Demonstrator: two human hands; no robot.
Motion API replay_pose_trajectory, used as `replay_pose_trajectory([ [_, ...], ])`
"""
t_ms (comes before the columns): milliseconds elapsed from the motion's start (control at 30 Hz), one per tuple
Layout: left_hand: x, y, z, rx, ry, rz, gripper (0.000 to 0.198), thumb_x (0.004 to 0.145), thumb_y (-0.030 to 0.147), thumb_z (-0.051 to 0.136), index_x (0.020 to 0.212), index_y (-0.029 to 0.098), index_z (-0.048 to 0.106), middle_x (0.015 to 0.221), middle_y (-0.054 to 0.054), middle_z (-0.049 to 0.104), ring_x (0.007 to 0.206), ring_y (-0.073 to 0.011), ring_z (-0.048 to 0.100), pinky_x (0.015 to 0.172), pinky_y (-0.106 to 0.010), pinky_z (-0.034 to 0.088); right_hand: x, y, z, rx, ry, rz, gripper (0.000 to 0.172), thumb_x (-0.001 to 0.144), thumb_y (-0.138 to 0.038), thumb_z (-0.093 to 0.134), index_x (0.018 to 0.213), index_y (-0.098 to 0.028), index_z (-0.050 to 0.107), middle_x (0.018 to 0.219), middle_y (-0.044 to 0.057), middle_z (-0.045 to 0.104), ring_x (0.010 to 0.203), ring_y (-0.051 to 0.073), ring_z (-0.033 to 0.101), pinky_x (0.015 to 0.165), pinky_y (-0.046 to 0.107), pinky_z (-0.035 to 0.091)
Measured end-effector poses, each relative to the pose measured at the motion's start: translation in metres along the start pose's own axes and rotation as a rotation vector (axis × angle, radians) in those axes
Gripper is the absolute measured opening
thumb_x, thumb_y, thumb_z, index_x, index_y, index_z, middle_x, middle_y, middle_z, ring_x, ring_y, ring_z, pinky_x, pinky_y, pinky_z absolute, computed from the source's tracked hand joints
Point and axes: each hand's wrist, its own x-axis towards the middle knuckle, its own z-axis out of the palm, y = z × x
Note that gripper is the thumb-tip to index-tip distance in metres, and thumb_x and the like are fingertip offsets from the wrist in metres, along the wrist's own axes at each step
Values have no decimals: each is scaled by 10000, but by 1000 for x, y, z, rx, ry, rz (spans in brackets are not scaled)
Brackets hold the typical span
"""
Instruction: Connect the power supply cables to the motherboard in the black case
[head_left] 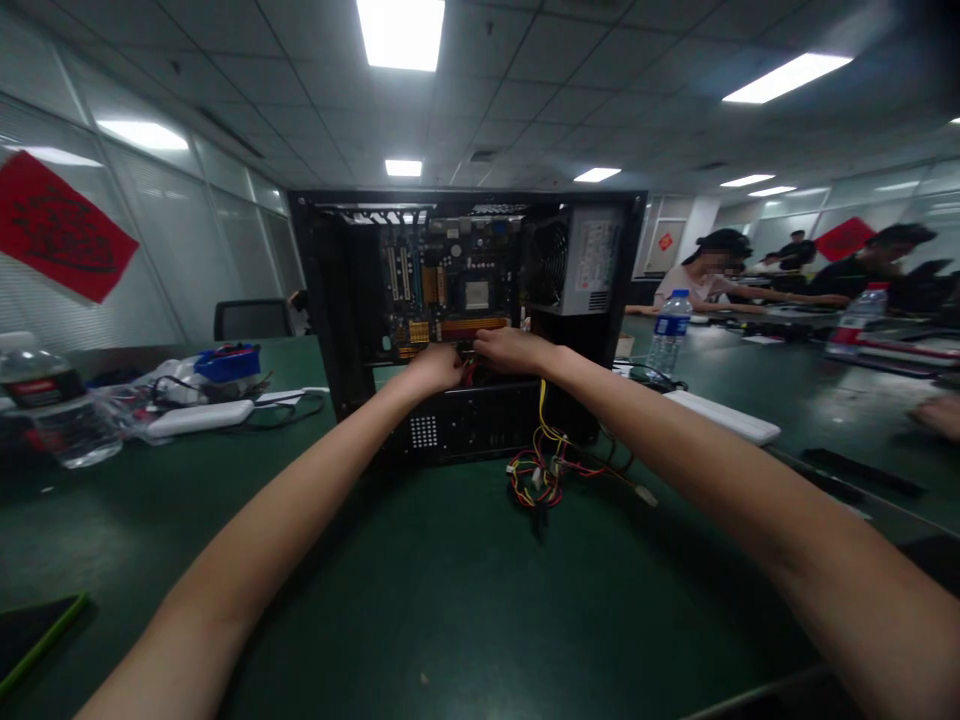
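A black computer case (pixel 304 300) stands on its side, open toward me. Inside are a motherboard (pixel 457 262) and, at the upper right, a grey power supply (pixel 589 262). Both my hands reach to the motherboard's lower edge, near the memory slots. My left hand (pixel 437 368) is closed, its fingertips pinched at thin reddish wires (pixel 471 374). Close beside it, my right hand (pixel 514 350) has its fingers curled downward at the same spot; what its fingertips hold is hidden. Yellow, red and black power cables (pixel 536 480) hang over the case's front edge onto the table.
The green table (pixel 420 600) carries a large bottle (pixel 56 410), a white power strip (pixel 201 418) and a blue item (pixel 229 360) at left. A water bottle (pixel 670 335) and a white slab (pixel 724 417) stand right of the case. Other people (pixel 716 275) sit at the far right.
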Motion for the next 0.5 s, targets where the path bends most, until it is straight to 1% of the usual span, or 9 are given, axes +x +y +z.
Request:
replay_pose_trajectory([
  [233,-6,5,-4,-20,-12,1,331,941,289,512,976,109,787,896,-141,754,751,-215,646,669,-294,413,5,1,5,-36,-28,-31,245,1032,-176,472,1212,-88,613,1214,176,615,1028,274,678,784,314,476],
  [500,-4,3,-2,-30,-13,5,323,935,275,507,982,112,782,889,-133,756,782,-215,653,690,-285,442,10,4,11,-37,-23,1,269,1016,-228,533,1233,-86,604,1244,188,609,1050,295,678,809,329,485],
])
